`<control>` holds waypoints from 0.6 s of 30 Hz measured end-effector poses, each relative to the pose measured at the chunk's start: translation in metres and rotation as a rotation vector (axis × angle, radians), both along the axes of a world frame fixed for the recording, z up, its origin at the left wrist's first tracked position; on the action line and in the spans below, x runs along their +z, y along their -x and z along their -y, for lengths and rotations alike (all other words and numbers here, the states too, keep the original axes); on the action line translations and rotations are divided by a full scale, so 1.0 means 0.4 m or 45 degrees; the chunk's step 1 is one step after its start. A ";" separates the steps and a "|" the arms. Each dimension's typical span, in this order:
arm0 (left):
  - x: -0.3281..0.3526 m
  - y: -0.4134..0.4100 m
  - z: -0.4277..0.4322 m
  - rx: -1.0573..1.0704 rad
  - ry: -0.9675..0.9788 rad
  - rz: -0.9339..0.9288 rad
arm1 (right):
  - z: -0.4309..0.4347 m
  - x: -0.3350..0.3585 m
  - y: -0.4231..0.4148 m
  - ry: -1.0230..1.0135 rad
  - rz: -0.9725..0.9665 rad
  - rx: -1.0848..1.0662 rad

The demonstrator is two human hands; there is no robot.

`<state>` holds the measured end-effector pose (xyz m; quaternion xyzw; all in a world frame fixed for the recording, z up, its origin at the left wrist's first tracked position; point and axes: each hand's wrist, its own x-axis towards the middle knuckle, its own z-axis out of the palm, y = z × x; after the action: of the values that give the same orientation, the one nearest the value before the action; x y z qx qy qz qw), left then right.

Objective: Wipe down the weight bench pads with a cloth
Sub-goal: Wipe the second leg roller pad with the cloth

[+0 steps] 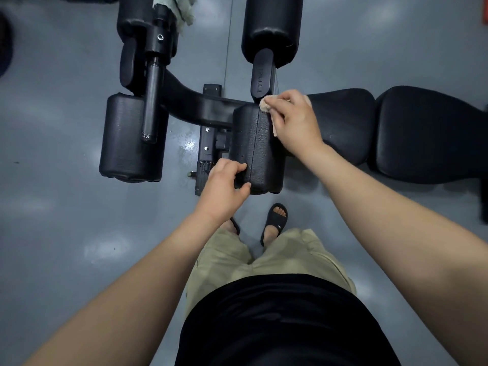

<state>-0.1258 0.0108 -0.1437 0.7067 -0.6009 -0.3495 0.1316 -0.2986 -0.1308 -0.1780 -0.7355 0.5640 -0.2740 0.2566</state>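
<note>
Your right hand (pixel 293 120) is gripping the cloth (pixel 264 103), mostly hiding it; your left hand (pixel 224 184) is pinching the pad (pixel 257 149).

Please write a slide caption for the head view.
Wiping a roller pad: right hand holds cloth, left hand grips pad.

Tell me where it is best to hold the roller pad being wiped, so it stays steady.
Grip the roller pad at its near free end, coming from its left side, as the left hand does. The pad is a lying cylinder, so fingers wrap its curve there, and the top stays free for the cloth under the right hand.
</note>
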 end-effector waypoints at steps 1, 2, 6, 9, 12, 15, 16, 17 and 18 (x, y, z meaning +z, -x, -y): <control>0.000 0.001 0.000 -0.006 -0.001 -0.001 | 0.011 0.003 -0.006 -0.016 -0.014 -0.006; 0.001 0.002 -0.001 -0.011 0.001 -0.004 | 0.018 0.006 -0.013 -0.022 -0.029 0.000; -0.007 0.001 -0.001 -0.004 0.012 0.001 | 0.002 0.016 -0.039 0.060 -0.054 0.057; -0.014 0.003 -0.006 0.006 0.017 0.024 | -0.036 0.015 -0.038 0.093 -0.053 0.046; -0.016 0.005 -0.009 0.015 0.031 0.030 | -0.080 0.012 -0.026 0.088 -0.039 0.092; -0.016 0.004 -0.011 0.009 0.047 0.025 | -0.119 0.006 -0.013 0.075 -0.013 0.175; -0.015 0.005 -0.012 0.001 0.051 0.026 | -0.133 0.005 -0.008 0.068 -0.007 0.189; -0.014 0.005 -0.012 -0.006 0.055 0.027 | -0.146 0.004 -0.003 0.061 -0.007 0.202; -0.012 0.004 -0.013 -0.014 0.061 0.025 | -0.160 0.003 0.001 0.054 -0.009 0.211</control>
<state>-0.1275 0.0161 -0.1487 0.7034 -0.6144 -0.3286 0.1407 -0.2988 -0.0669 -0.1767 -0.7859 0.4961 -0.2611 0.2609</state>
